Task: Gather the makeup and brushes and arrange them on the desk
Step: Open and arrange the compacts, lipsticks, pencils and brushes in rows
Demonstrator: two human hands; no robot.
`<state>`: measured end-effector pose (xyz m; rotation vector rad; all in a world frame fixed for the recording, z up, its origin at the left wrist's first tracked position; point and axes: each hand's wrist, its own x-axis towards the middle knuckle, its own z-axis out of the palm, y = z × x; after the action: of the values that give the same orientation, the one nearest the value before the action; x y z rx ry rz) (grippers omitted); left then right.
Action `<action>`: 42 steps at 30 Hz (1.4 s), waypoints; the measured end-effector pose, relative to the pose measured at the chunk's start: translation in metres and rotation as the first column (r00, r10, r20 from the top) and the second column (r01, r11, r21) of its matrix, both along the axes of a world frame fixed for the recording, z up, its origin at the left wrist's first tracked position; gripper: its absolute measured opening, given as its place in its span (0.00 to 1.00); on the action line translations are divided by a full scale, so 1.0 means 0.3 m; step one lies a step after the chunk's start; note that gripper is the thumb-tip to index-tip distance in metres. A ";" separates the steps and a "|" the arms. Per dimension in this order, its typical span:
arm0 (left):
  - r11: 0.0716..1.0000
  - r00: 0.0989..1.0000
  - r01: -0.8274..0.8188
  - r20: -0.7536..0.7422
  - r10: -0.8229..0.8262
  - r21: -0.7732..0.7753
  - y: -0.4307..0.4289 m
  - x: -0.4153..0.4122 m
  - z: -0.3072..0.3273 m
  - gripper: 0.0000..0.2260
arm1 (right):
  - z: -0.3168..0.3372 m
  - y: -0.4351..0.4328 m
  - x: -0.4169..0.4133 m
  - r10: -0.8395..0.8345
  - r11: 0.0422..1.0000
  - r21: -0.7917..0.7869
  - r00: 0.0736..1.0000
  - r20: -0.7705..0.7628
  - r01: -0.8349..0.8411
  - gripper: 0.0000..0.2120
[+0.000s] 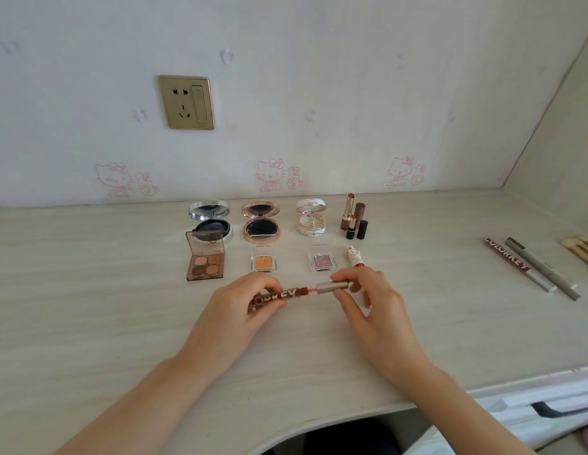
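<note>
Pale wood-grain surface (89, 290) runs below a wall papered with faint pink cartoon cats, a gold socket (186, 102) set in it. Along the back stand three open compacts: silver (210, 221), rose-gold (261, 221) and white (311, 219), then two uncapped lipsticks (349, 215) with their caps beside them. In front lie a brown four-pan palette (205, 257), an orange shadow (263, 262), a pink glitter shadow (322, 261) and a small white-and-red tube (353, 256). Near the middle, just above the surface, the left hand (240, 307) grips the brown lettered lip-gloss tube (276, 297), fingers wrapped round it. The right hand (368, 300) pinches its silver cap (332, 285), drawn slightly off so the neck shows between. Far right lie another lettered gloss (506, 260), two grey pens (545, 270) and some brushes (581, 251).
</note>
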<state>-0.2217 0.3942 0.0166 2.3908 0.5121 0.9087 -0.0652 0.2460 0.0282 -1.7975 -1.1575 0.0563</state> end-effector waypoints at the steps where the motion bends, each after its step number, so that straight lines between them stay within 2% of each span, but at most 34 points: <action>1: 1.000 1.000 0.005 0.002 -0.005 -0.001 -0.002 0.000 0.001 0.06 | 0.004 -0.002 0.005 0.000 1.000 0.011 0.999 -0.035 0.000 0.11; 4: 1.000 1.000 0.010 0.000 -0.010 -0.012 -0.003 -0.001 0.000 0.06 | 0.016 -0.008 0.023 -0.014 0.999 0.038 0.985 -0.171 0.021 0.13; 8: 1.000 1.000 0.010 -0.002 -0.010 0.000 -0.007 -0.001 0.001 0.08 | 0.036 -0.018 0.046 0.010 0.998 0.059 0.947 -0.320 0.009 0.12; 14: 0.999 0.999 0.044 -0.009 -0.044 -0.011 -0.035 0.007 0.008 0.18 | 0.082 -0.030 0.086 0.052 0.991 0.130 0.875 -0.482 0.012 0.10; 17: 0.998 0.997 0.067 -0.033 -0.067 0.006 -0.047 0.024 0.020 0.20 | 0.114 -0.039 0.114 0.041 0.991 0.130 0.875 -0.481 0.025 0.10; 20: 0.994 0.991 0.105 -0.082 -0.105 -0.001 -0.071 0.047 0.034 0.16 | 0.150 -0.050 0.160 0.017 0.993 0.113 0.869 -0.494 0.045 0.09; 24: 0.968 0.979 0.176 -0.134 -0.153 0.180 -0.130 0.104 0.054 0.10 | 0.179 -0.053 0.228 -0.029 0.995 0.070 0.854 -0.519 0.075 0.09; 29: 0.930 0.970 0.240 -0.112 -0.217 0.279 -0.216 0.190 0.060 0.13 | 0.180 -0.039 0.307 -0.057 0.993 0.050 0.820 -0.569 0.104 0.09; 33: 0.908 0.959 0.273 -0.163 -0.231 0.319 -0.262 0.261 0.041 0.15 | 0.180 -0.032 0.364 -0.088 0.993 0.017 0.823 -0.562 0.118 0.09; 42: 0.890 0.908 0.360 -0.322 -0.267 0.279 -0.289 0.360 0.010 0.31 | 0.161 -0.012 0.452 -0.155 0.988 -0.082 0.873 -0.462 0.132 0.06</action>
<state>-0.1136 0.3074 0.0195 2.8213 0.0530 0.5499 0.0705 0.2425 0.0764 -1.7755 -0.6791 0.4129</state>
